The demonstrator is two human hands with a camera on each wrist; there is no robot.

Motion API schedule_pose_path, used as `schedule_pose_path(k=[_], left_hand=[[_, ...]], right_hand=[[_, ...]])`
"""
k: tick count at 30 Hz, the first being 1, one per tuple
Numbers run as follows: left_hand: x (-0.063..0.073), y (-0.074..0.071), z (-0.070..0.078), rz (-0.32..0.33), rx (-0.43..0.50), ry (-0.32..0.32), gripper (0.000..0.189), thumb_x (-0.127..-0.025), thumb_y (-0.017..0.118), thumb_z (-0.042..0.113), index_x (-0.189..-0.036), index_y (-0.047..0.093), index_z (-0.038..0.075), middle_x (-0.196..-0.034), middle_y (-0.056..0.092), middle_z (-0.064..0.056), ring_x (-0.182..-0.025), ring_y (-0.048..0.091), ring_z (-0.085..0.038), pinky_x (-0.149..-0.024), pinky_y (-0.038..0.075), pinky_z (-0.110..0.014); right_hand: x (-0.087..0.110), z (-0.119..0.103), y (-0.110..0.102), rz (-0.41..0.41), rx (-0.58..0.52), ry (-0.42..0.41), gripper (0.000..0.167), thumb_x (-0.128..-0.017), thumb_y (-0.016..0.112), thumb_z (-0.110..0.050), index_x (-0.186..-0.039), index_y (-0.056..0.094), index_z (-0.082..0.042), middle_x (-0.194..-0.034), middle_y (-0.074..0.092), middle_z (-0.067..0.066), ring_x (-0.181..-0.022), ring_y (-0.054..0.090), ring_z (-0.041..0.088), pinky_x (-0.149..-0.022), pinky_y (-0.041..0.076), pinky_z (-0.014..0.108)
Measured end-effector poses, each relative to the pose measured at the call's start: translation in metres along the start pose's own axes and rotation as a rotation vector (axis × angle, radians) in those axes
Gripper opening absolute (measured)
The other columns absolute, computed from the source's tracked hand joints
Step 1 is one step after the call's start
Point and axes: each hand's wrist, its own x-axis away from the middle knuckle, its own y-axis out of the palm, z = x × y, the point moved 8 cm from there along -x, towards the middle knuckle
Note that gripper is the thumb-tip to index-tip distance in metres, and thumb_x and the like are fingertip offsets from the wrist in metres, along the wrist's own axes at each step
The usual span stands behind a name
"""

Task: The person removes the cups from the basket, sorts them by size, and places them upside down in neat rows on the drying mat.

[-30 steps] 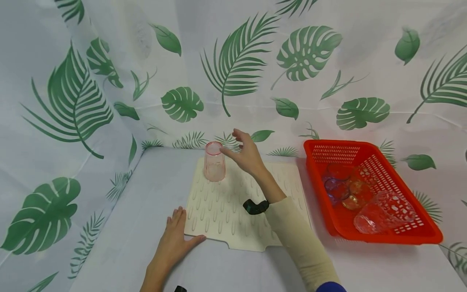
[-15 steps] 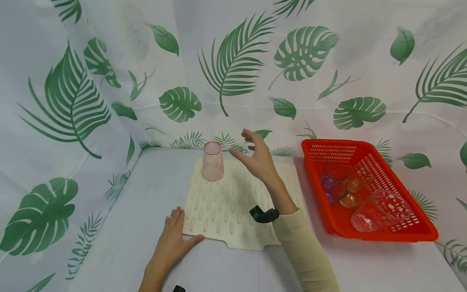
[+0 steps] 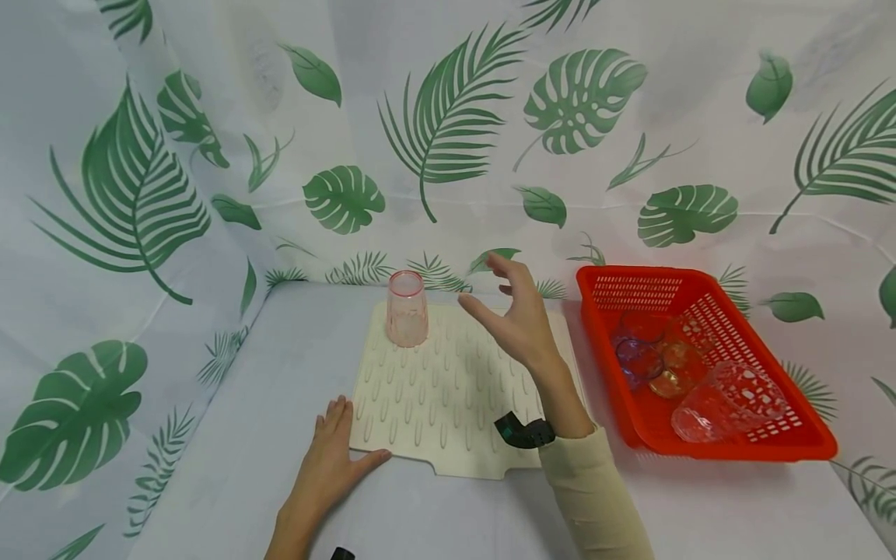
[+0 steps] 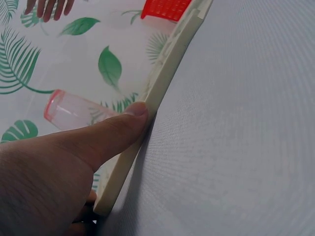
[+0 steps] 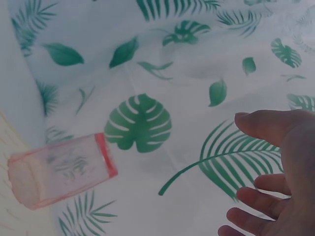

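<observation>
A clear pink-tinted drinking glass (image 3: 407, 319) stands on the far left corner of a cream ribbed draining mat (image 3: 448, 389). My right hand (image 3: 514, 315) hovers over the mat to the right of the glass, fingers and thumb spread apart around nothing. In the right wrist view the glass (image 5: 64, 169) is well away from the fingers. My left hand (image 3: 332, 459) lies at the mat's near left corner, fingers along its left side and thumb at its front edge. The left wrist view has the thumb (image 4: 133, 115) touching the mat's edge.
On the right stands a red plastic basket (image 3: 616, 389) with perforated sides. Inside lie a large clear glass (image 3: 728, 400), a purple glass (image 3: 637, 362) and an amber glass (image 3: 675, 369). A leaf-patterned cloth (image 3: 448, 233) rises behind the table.
My right hand has moved away from the pink glass, to the right and slightly toward me. The glass stays standing on the mat, and my left hand keeps its place.
</observation>
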Motion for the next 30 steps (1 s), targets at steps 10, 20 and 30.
schedule_pose_path(k=[10,20,30], left_hand=[[0.001,-0.001,0.001,0.0,-0.005,0.002,0.112,-0.078,0.078,0.058,-0.152,0.029,-0.012,-0.163,0.023,-0.028,-0.153,0.018,-0.044,-0.126,0.015,-0.06],[0.0,-0.001,0.002,-0.01,-0.012,-0.001,0.113,-0.079,0.077,0.059,-0.152,0.028,-0.012,-0.163,0.022,-0.028,-0.154,0.018,-0.044,-0.126,0.014,-0.059],[0.0,-0.002,0.002,0.0,-0.019,0.005,0.112,-0.079,0.078,0.058,-0.152,0.029,-0.012,-0.163,0.023,-0.028,-0.153,0.018,-0.044,-0.126,0.015,-0.059]], right_hand=[[0.017,0.0,-0.024,0.081,0.077,-0.02,0.074,-0.083,0.079,-0.022,-0.146,0.046,-0.004,-0.146,0.051,0.017,-0.13,0.05,0.035,-0.11,0.045,0.057],[0.035,-0.006,-0.054,0.178,0.169,-0.039,0.077,-0.078,0.084,-0.018,-0.144,0.048,-0.003,-0.145,0.054,0.016,-0.131,0.052,0.03,-0.109,0.047,0.056],[0.054,0.006,-0.078,0.255,0.197,-0.005,0.076,-0.077,0.085,-0.017,-0.145,0.05,-0.008,-0.143,0.055,0.013,-0.13,0.05,0.027,-0.114,0.046,0.042]])
